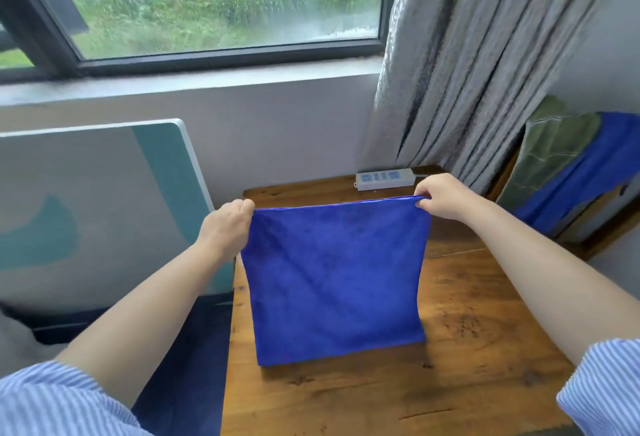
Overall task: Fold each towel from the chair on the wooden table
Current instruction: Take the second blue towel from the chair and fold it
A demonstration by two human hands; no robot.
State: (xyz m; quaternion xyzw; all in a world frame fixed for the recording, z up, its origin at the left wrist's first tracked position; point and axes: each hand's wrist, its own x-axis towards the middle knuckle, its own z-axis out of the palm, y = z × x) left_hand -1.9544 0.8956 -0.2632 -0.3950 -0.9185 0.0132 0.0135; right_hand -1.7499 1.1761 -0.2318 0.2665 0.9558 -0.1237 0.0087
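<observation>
A blue towel (336,279) hangs doubled over the wooden table (467,366), its lower edge near the tabletop. My left hand (227,227) pinches its top left corner, and my right hand (441,196) pinches the top right corner, so the top edge is stretched tight between them. At the right, a wooden chair (602,224) carries a green towel (550,155) and another blue towel (588,176) draped over its back.
A white power strip (384,179) lies at the table's far edge. Grey curtains (485,54) hang behind the table on the right. A white and teal panel (104,207) leans at the left, below the window sill. Dark blue fabric (187,366) borders the table's left side.
</observation>
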